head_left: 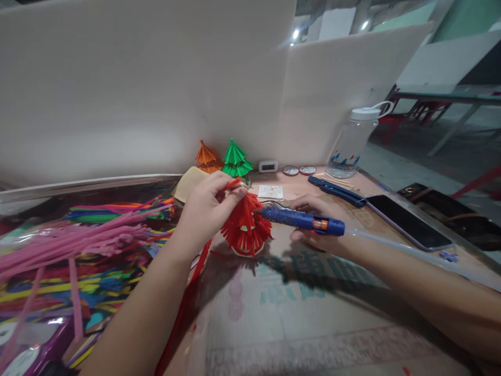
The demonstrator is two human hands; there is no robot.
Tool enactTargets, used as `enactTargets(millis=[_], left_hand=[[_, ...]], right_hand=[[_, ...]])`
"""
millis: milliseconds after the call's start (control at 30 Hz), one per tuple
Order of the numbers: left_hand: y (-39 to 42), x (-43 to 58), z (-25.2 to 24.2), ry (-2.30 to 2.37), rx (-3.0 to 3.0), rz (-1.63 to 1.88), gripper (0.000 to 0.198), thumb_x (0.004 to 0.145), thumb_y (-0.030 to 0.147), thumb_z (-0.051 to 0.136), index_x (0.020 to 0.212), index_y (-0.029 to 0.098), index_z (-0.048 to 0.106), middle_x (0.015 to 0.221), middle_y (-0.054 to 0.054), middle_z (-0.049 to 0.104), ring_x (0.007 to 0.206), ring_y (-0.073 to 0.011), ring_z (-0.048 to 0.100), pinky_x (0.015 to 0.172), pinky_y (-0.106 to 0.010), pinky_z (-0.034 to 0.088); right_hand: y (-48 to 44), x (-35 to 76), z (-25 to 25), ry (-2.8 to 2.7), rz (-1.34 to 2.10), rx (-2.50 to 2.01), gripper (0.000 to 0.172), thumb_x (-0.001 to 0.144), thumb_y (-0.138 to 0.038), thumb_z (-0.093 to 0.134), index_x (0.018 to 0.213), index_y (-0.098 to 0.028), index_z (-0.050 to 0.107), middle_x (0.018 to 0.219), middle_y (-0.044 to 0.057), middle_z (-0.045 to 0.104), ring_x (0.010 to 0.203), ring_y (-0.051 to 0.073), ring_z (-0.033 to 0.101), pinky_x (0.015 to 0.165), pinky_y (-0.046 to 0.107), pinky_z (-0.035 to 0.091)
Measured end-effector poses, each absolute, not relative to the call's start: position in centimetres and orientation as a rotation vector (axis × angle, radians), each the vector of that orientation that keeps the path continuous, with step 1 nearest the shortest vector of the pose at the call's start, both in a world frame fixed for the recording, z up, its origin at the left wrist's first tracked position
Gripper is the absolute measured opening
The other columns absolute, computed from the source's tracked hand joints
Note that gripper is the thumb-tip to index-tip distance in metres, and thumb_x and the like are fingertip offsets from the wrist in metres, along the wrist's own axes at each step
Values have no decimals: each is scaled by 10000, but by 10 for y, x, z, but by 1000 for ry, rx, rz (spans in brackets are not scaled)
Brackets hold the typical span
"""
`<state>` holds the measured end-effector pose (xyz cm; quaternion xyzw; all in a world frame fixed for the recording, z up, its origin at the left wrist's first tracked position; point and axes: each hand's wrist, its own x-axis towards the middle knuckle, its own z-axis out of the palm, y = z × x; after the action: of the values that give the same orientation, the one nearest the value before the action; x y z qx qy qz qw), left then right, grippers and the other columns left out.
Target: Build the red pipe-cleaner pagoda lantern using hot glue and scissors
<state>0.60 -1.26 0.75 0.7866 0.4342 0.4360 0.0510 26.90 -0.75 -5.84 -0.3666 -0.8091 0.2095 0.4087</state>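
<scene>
A red tiered tree (pixel 247 235) made of pipe cleaners stands upright in the middle of the table. My left hand (pixel 213 203) is at its top, with thumb and fingers pinched on a red pipe cleaner (pixel 234 183). From the right, my right hand (pixel 317 209) grips a blue hot glue gun (pixel 301 219). Its nozzle points left and meets the tree's upper tier; whether it touches I cannot tell. A clear glue stick (pixel 376 238) extends from the gun's back end. Long red strips (pixel 195 282) run down below my left wrist.
Colourful pipe cleaners (pixel 97 245) pile up at left. Behind stand an orange tree (pixel 207 156) and a green tree (pixel 236 159). At right are a water bottle (pixel 348 146), dark blue pliers (pixel 338 191) and a phone (pixel 409 222). A pale panel (pixel 156 89) rises behind the table.
</scene>
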Motion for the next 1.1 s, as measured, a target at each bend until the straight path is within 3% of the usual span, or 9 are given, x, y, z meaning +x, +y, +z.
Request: enactTargets(millis=[600, 767, 1100], left_hand=[[-10, 1, 6, 1301, 2330, 1342, 178, 955, 252, 591, 805, 168, 636, 809, -9, 564, 767, -146, 536, 693, -286, 399], [-11, 0, 6, 1305, 2322, 1340, 194, 958, 271, 593, 798, 171, 635, 824, -12, 570, 775, -147, 539, 697, -289, 398], [-10, -1, 8, 1323, 2320, 1348, 197, 953, 286, 595, 795, 174, 631, 805, -7, 563, 753, -143, 530, 672, -277, 384]], right_hand=[[-8, 268, -60, -2021, 436, -972, 561, 720, -740, 739, 975, -246, 667, 763, 22, 715, 586, 167, 629, 554, 269, 436], [-8, 268, -62, -2011, 515, -986, 540, 733, -707, 754, 1015, -253, 669, 823, 33, 748, 653, 192, 678, 579, 277, 467], [-14, 264, -55, -2031, 482, -1024, 498, 732, -663, 775, 967, -235, 675, 737, 4, 721, 602, 154, 623, 541, 238, 410]])
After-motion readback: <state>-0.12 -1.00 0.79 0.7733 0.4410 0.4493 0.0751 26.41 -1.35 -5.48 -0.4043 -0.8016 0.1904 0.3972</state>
